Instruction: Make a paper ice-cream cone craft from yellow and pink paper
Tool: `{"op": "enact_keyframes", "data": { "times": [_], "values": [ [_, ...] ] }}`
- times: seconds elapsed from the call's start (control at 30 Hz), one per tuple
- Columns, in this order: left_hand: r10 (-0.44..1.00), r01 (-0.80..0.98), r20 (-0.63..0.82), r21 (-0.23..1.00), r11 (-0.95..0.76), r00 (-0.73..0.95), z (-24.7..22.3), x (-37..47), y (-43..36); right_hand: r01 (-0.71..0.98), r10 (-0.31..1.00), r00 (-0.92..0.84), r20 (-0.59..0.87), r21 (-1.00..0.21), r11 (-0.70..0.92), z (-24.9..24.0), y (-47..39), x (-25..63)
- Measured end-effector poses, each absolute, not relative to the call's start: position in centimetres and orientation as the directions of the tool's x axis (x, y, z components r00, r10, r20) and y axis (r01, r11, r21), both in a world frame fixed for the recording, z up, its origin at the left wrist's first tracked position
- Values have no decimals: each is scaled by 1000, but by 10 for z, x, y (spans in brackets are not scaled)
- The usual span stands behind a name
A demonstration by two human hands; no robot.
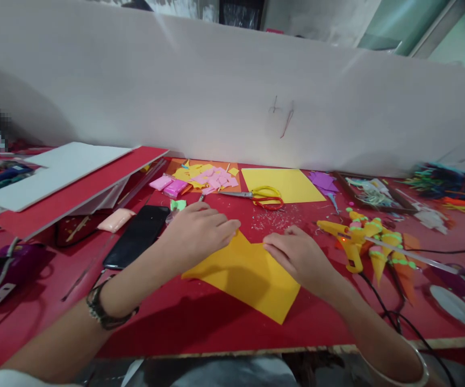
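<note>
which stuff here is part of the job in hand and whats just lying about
Likely the job:
deep-yellow sheet, at the left hand and right hand
perhaps scissors, glue gun

Apparently lying about:
black phone
pink packets
white board
purple pieces

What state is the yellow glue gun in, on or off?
On, it seems: a small red light glows on the body of the yellow glue gun. Whether it is hot, I cannot tell.
</note>
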State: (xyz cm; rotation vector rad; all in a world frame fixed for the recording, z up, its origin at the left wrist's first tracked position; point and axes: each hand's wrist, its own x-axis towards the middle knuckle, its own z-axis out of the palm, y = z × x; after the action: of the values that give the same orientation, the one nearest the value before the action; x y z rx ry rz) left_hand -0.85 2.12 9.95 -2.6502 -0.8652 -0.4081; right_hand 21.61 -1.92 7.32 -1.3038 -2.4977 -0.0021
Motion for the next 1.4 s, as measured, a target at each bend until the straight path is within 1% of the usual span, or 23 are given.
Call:
{"op": "enact_keyframes", "data": {
  "times": [0.07,0.1,0.23,0.3,0.43,0.53,0.63,0.73,0.8,0.87,0.9,0.97,1.03,1.07,1.13,1.23,1.33,1.4],
  "values": [
    [499,615,389,-277,-739,774,101,1,18,788,789,-546,282,-146,598,75,-18,213],
    [492,615,400,-287,-734,773,102,5,16,788,791,-542,285,-154,595,76,-18,212],
    [462,559,367,-225,-798,807,104,18,8,775,789,-526,317,-203,599,82,-19,210],
    [440,546,396,-212,-810,806,103,22,6,758,781,-540,313,-222,614,85,-19,208],
    [377,535,480,-249,-807,792,98,24,8,742,790,-533,301,-282,608,91,-20,206],
    [355,531,495,-275,-801,793,98,17,13,730,806,-508,304,-344,590,93,-21,211],
    [340,535,493,-335,-776,801,99,5,19,742,831,-461,311,-378,553,93,-24,222],
    [362,543,449,-385,-746,817,99,-14,28,769,857,-416,304,-386,510,94,-27,237],
    [393,547,407,-398,-737,825,97,-30,35,778,865,-406,294,-385,496,95,-29,247],
    [464,605,399,-399,-689,791,96,-44,42,787,879,-382,287,-397,472,96,-30,256],
    [500,654,429,-390,-648,752,96,-49,44,791,887,-364,285,-408,456,96,-31,259],
    [565,737,486,-320,-595,667,97,-52,44,791,895,-351,276,-425,441,96,-30,260],
    [555,738,550,-185,-648,625,101,-44,38,779,884,-382,270,-421,465,95,-29,256],
    [535,684,524,-134,-717,663,104,-36,33,770,873,-407,268,-414,486,95,-28,252],
    [490,592,446,-116,-798,748,109,-20,22,755,854,-443,272,-400,519,94,-26,246],
    [476,544,358,-118,-831,803,112,-3,12,763,848,-457,267,-372,529,94,-24,243],
    [491,547,329,-104,-831,807,110,-1,10,787,850,-457,263,-326,524,95,-23,244],
    [509,564,330,-91,-821,795,108,-1,10,821,846,-447,291,-243,517,97,-23,241]
  ]
}}
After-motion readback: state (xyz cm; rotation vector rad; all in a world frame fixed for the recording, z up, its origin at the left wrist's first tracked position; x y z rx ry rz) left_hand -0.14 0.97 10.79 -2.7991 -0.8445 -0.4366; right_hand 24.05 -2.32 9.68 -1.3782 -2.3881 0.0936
